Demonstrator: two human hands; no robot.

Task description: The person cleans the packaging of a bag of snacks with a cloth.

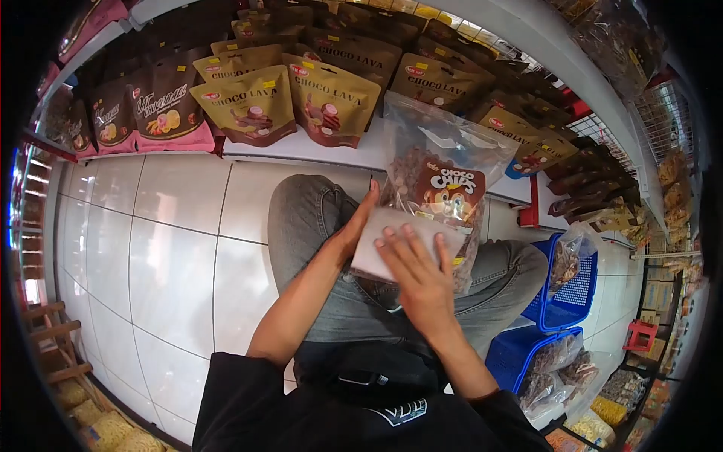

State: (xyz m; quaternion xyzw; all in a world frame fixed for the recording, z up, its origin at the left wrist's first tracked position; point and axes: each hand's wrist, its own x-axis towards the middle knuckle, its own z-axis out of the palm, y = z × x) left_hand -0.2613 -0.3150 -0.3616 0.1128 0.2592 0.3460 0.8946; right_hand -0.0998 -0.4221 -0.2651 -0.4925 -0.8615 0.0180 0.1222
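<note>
A clear bag of Choco Chips cereal (446, 181) rests upright on my knees. My left hand (354, 226) grips its left edge, fingers behind the bag. My right hand (418, 275) lies flat, fingers spread, on a white cloth or paper (380, 237) pressed against the lower front of the bag. Whether the right hand grips the cloth I cannot tell; it only presses on it.
A low white shelf (331, 151) ahead carries several Choco Lava pouches (245, 105) and brown-pink pouches (162, 105). Blue baskets (568, 301) with clear snack bags stand at my right. White floor tiles (151, 248) stretch left. Wooden racks with yellow snacks (90, 407) sit lower left.
</note>
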